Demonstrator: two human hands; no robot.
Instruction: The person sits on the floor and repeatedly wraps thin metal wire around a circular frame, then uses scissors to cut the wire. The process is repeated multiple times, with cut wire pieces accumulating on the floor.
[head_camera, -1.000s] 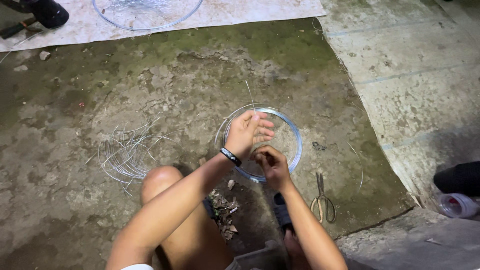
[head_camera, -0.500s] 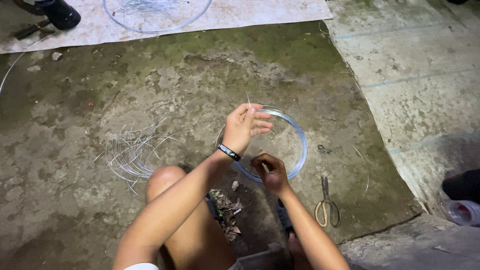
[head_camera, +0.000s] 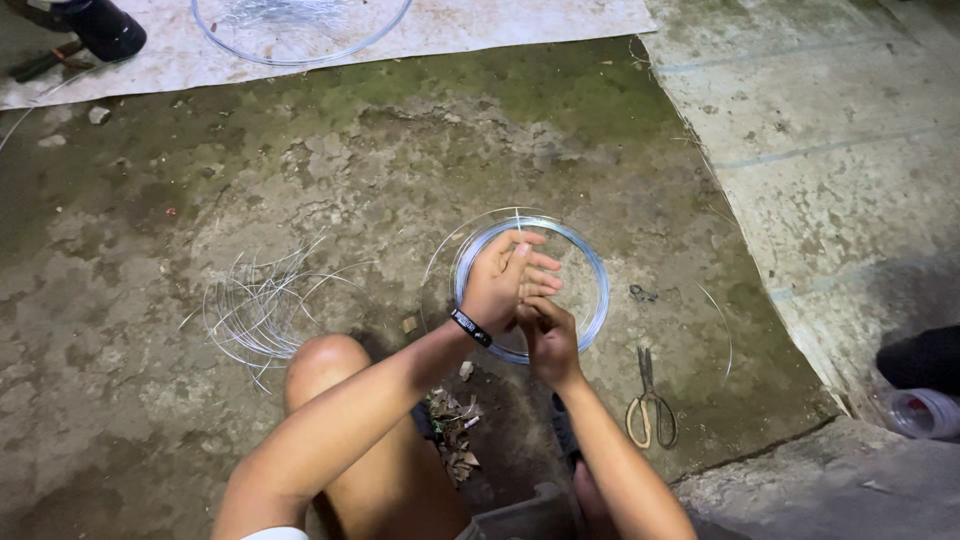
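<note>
The wire coil (head_camera: 590, 262) lies flat on the rough concrete floor (head_camera: 400, 180), directly beneath my hands. My left hand (head_camera: 505, 280) rests on it, fingers extended together; my right hand (head_camera: 545, 335) pinches its near edge. Scissors (head_camera: 650, 405) lie just right; loose wire strands (head_camera: 260, 305) lie left.

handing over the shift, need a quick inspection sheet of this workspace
surface: rough, stained concrete ground with mossy patches
job's things: wire ring lying on the ground under both hands
clutter: loose wire strands, scissors, dry leaves
grippers: left hand and right hand meet at the ring; grasp cannot be told
cables: nothing seen
surroundings: pale sheet bearing a larger ring, concrete slab, plastic container
</note>
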